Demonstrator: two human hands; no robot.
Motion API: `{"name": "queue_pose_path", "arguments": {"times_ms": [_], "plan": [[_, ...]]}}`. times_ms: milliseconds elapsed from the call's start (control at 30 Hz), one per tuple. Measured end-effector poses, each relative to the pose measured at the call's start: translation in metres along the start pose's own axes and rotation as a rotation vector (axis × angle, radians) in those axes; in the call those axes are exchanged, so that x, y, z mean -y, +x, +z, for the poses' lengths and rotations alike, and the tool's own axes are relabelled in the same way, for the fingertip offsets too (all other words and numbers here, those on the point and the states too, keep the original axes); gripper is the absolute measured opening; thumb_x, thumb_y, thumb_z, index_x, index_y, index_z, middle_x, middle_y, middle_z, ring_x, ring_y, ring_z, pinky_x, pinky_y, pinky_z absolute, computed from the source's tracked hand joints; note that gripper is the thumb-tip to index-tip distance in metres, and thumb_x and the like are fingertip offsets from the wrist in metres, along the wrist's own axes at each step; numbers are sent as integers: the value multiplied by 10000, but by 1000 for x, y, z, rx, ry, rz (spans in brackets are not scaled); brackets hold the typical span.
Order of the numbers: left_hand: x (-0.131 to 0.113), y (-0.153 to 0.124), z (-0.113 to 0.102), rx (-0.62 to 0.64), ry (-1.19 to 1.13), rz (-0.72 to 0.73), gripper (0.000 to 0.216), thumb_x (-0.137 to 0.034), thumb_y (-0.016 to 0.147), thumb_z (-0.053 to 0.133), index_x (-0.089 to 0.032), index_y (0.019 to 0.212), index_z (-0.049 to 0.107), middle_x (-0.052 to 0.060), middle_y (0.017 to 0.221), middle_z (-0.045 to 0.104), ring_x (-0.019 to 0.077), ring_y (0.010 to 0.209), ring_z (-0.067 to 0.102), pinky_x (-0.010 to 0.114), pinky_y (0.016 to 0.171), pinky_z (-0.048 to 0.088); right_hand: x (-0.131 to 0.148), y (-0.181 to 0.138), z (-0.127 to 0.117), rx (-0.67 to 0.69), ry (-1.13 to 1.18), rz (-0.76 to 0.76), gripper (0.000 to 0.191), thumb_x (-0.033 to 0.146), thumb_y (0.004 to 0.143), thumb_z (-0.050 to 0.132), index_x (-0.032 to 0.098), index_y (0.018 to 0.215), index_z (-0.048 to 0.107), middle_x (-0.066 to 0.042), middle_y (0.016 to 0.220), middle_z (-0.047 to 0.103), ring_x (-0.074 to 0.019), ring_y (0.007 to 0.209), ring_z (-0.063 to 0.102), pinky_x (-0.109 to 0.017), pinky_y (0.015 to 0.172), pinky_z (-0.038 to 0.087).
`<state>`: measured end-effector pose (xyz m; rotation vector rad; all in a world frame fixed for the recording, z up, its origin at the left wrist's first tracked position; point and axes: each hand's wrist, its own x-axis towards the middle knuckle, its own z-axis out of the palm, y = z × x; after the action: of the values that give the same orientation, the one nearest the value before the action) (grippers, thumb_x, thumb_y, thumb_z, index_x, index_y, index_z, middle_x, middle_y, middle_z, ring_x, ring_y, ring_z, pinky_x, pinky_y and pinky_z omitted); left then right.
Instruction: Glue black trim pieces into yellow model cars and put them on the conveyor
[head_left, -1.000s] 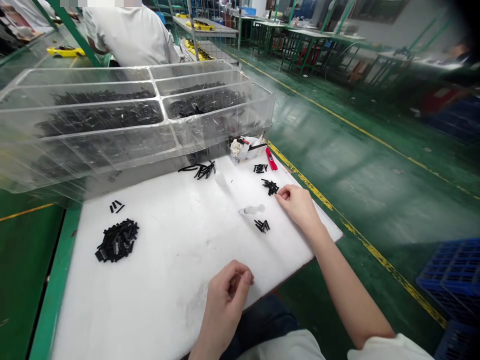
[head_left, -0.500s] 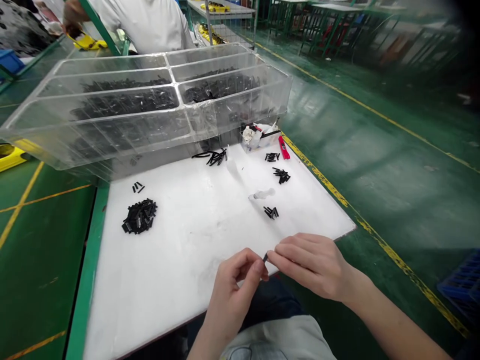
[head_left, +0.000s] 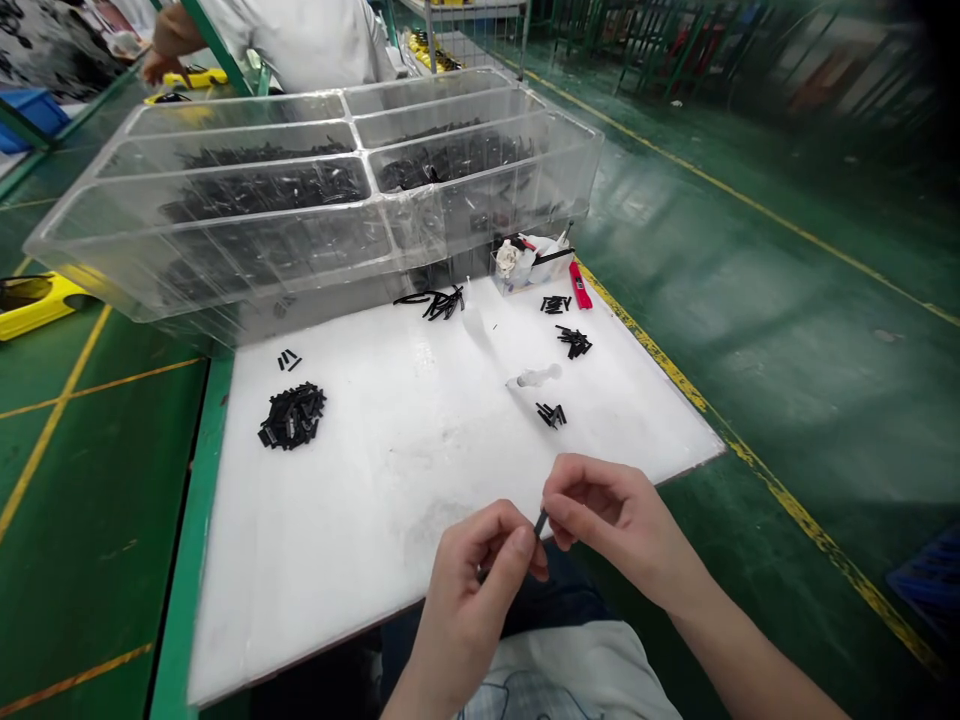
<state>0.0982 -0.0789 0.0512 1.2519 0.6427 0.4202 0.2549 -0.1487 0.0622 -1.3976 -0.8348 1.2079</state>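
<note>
My left hand (head_left: 480, 590) and my right hand (head_left: 611, 520) meet over the near edge of the white table top (head_left: 390, 480). Both pinch one small black plastic piece (head_left: 540, 522) between their fingertips. A big heap of black pieces (head_left: 292, 416) lies at the left of the board. Smaller clusters of black pieces lie to the right: a cluster close to my hands (head_left: 551, 414), a second cluster farther back (head_left: 574, 342), and a third cluster near the back edge (head_left: 553, 304). A small clear bottle (head_left: 534, 378) lies on its side among them.
A clear divided bin (head_left: 322, 200) holding black parts stands at the back of the table. A small clear box (head_left: 525, 265) and a red tool (head_left: 580, 286) sit at the back right. Another person in a white shirt (head_left: 300, 40) works behind. Green floor with yellow lines lies to the right.
My right hand came back from the small clusters at the right to meet my left hand, and both now pinch a black piece. The view shifted left and down.
</note>
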Motion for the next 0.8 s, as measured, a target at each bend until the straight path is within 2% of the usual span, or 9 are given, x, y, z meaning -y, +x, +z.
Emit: {"name": "queue_pose_path", "arguments": {"times_ms": [100, 200, 367, 400, 500, 600, 700, 767, 800], "plan": [[-2, -2, 1, 7, -14, -9, 391, -457, 965, 479, -177, 732, 622, 2, 669, 586, 79, 512, 384, 238, 546, 348, 4, -1, 1, 51, 44, 49, 198, 329, 848, 693, 180, 757, 600, 37, 649, 557, -84, 578, 551, -200, 568, 445], [0, -1, -1, 15, 38, -21, 393, -456, 969, 463, -179, 750, 636, 11, 679, 601, 84, 506, 381, 247, 541, 344, 1, 3, -8, 41, -18, 13, 208, 359, 866, 663, 187, 767, 603, 27, 668, 565, -98, 590, 551, -221, 579, 440], [11, 1, -17, -89, 176, -27, 406, -461, 962, 458, -181, 715, 617, 19, 677, 591, 95, 525, 380, 249, 526, 319, -20, 37, -44, -380, -480, -130, 227, 393, 883, 596, 193, 779, 624, 8, 666, 566, -129, 606, 506, -264, 600, 406], [13, 1, -20, -119, 189, -40, 408, -470, 955, 464, -182, 707, 612, 17, 668, 579, 97, 526, 375, 248, 518, 311, -25, 46, -50, -432, -572, -151, 225, 388, 878, 592, 192, 775, 631, 5, 663, 572, -133, 599, 495, -269, 591, 397], [19, -1, -28, -196, 231, -106, 410, -495, 939, 473, -184, 707, 607, 13, 667, 565, 98, 512, 341, 245, 487, 286, -35, 63, -62, -443, -739, -196, 242, 395, 866, 598, 194, 741, 649, -10, 676, 609, -141, 598, 500, -278, 595, 401], [21, -10, -35, -220, 289, -109, 438, -543, 917, 478, -195, 679, 596, 11, 645, 562, 108, 504, 363, 241, 477, 313, -36, 64, -70, -479, -750, -178, 291, 461, 830, 641, 192, 719, 658, -8, 649, 608, -140, 569, 493, -276, 577, 409], [15, -29, -62, -291, 412, -104, 434, -586, 877, 512, -217, 671, 609, 22, 649, 588, 148, 558, 474, 250, 516, 396, -33, 51, -74, -576, -716, -129, 327, 493, 839, 625, 189, 722, 652, 12, 594, 559, -134, 538, 471, -261, 526, 393], [3, -42, -100, -439, 532, -97, 405, -609, 828, 565, -235, 692, 641, 26, 709, 631, 163, 585, 502, 260, 532, 423, -35, 37, -65, -653, -736, -156, 329, 469, 870, 594, 198, 686, 626, 18, 575, 527, -130, 526, 458, -254, 500, 389], [-4, -47, -124, -572, 581, -61, 397, -624, 796, 592, -245, 691, 647, 11, 679, 615, 147, 528, 448, 259, 492, 400, -37, 29, -56, -677, -752, -196, 326, 448, 879, 589, 206, 661, 607, 18, 566, 516, -131, 519, 458, -254, 492, 397]]}}
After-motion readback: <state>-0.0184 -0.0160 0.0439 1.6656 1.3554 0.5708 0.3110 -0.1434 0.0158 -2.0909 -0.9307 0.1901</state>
